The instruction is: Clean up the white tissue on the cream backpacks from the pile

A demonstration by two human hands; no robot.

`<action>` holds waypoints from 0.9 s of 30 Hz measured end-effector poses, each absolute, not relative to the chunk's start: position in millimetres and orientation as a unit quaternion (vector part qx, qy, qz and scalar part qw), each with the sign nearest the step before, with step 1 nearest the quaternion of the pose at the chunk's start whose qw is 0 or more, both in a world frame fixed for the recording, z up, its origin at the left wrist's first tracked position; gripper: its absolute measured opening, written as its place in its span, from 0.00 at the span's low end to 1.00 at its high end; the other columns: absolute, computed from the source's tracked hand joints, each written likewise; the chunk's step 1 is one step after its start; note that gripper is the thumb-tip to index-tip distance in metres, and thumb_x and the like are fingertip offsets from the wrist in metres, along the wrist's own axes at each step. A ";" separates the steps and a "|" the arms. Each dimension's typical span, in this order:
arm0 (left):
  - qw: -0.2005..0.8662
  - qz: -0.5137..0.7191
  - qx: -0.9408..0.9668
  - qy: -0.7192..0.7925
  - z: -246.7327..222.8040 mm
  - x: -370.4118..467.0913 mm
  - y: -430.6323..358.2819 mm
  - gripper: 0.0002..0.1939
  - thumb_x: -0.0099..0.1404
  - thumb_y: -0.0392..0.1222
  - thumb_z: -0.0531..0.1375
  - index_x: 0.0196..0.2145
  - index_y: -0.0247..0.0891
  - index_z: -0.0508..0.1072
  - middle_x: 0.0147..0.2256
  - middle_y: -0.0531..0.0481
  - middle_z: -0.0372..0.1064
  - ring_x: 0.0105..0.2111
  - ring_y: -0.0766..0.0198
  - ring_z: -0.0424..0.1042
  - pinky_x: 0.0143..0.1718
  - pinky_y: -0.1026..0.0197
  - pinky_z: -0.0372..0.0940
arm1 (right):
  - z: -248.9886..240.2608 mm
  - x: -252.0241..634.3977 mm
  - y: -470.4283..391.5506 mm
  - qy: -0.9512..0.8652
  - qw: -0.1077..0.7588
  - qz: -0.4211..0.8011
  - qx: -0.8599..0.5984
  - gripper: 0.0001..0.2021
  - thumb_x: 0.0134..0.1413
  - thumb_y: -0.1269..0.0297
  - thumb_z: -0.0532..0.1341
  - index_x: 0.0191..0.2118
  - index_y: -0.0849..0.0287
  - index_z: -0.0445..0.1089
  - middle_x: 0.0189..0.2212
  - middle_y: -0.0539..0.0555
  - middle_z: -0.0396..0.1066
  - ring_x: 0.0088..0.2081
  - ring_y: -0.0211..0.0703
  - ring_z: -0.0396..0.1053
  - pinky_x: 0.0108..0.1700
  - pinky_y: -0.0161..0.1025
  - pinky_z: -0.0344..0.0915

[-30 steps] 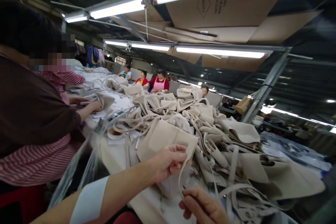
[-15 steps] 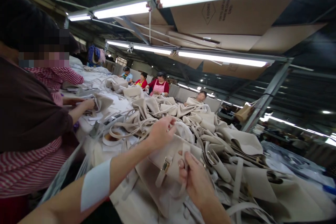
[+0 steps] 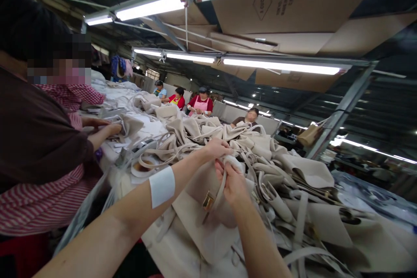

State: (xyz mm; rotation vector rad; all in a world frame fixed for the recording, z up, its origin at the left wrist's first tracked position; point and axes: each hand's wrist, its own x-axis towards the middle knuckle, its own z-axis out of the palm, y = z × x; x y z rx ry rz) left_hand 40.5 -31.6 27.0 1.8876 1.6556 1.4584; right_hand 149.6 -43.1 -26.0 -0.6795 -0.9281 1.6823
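Your right hand (image 3: 233,182) pinches the thin beige strap (image 3: 220,192) running down toward you; your left hand (image 3: 216,149) curls just beyond, its hold hidden.

Right hand (image 3: 233,180) has a thin strap (image 3: 222,190) pinched over a beige bag (image 3: 198,189) — left hand (image 3: 217,148) is just past it, fingers kinda hard to make out. Gold buckle (image 3: 207,200) on the bag's front. Huge heap of beige bags (image 3: 257,144) to the far side and right, tape roll (image 3: 136,168) left, co-worker (image 3: 35,134) in a striped apron near left — tube lights (image 3: 151,8) overhead.
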 end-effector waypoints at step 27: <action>0.477 0.568 0.460 0.487 -40.3 20.2 -120.0 0.10 0.48 0.37 0.70 0.25 0.34 0.72 0.20 0.55 0.69 0.20 0.72 0.67 0.21 0.70 0.59 | -71.9 175.5 -74.8 -0.575 0.490 0.593 -0.279 0.28 0.34 0.59 0.74 0.47 0.58 0.76 0.32 0.54 0.78 0.30 0.44 0.71 0.31 0.38 0.68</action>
